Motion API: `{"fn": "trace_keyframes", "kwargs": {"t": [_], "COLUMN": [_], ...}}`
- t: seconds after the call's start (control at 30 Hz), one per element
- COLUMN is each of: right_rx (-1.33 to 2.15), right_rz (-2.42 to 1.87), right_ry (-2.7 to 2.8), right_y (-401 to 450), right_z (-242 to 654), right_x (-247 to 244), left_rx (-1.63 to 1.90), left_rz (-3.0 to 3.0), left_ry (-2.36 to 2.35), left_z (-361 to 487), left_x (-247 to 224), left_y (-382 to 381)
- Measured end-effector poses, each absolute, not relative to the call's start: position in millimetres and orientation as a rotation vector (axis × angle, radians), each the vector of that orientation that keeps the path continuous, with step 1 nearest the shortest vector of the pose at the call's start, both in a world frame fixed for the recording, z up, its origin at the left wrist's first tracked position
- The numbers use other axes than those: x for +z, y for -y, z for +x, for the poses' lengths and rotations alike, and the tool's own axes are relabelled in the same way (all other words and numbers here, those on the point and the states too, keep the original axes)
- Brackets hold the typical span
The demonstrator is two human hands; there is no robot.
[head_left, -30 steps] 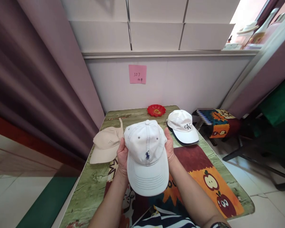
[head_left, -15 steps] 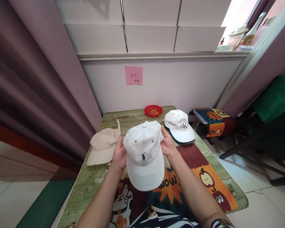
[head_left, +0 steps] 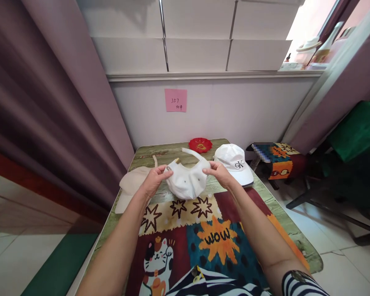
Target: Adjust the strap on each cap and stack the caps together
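Note:
Between my hands is a white baseball cap (head_left: 186,183), its back side toward me and its strap loose at the top with a small brass-coloured buckle. My left hand (head_left: 156,179) pinches the cap's left back edge. At the right back edge, my right hand (head_left: 218,172) grips it between thumb and fingers. Left of it lies a beige cap (head_left: 132,185), partly behind my left forearm. A white cap with "CK"-like dark letters (head_left: 232,160) rests to the right, on top of something dark-edged.
A red scalloped dish (head_left: 200,144) stands at the table's back. A colourful printed mat (head_left: 203,209) covers the table's near part. On the wall is a pink note (head_left: 175,100). A stool with a patterned cover (head_left: 280,160) stands to the right beyond the table edge.
The held cap has turned from its front with the blue logo to its back and moved away from me, toward the far table. Both hands now grip its back edges.

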State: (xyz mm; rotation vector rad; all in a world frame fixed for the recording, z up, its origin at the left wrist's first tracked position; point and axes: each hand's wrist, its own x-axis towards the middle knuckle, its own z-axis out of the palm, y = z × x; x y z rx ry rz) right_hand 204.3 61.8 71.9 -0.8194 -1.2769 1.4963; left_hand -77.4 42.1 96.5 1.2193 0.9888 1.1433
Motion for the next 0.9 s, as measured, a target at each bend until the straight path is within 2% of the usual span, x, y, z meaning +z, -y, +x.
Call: {"fn": "trace_keyframes", "kwargs": {"t": [0.17, 0.37, 0.63, 0.9], "right_rx": [1.508, 1.425, 1.496, 1.39], "right_rz": [-0.936, -1.097, -0.809, -0.818], "right_ry": [1.557, 1.837, 1.544, 1.492], "right_y": [-44.5, -48.0, -41.7, -33.0], "right_z": [206.2, 195.3, 182.5, 174.9], "right_x": [57.2, 67.0, 96.9, 131.9], "left_rx": [0.957, 0.966, 1.061, 1.142], "left_rz": [1.311, 1.438, 1.62, 1.604], "left_ry": [-1.08, -1.128, -1.225, -1.202], "left_z": [-75.0, -63.9, -55.8, -63.1], "left_x": [79.6, 86.3, 106.5, 112.3], "left_y": [-20.0, -15.9, -7.0, -15.3]}}
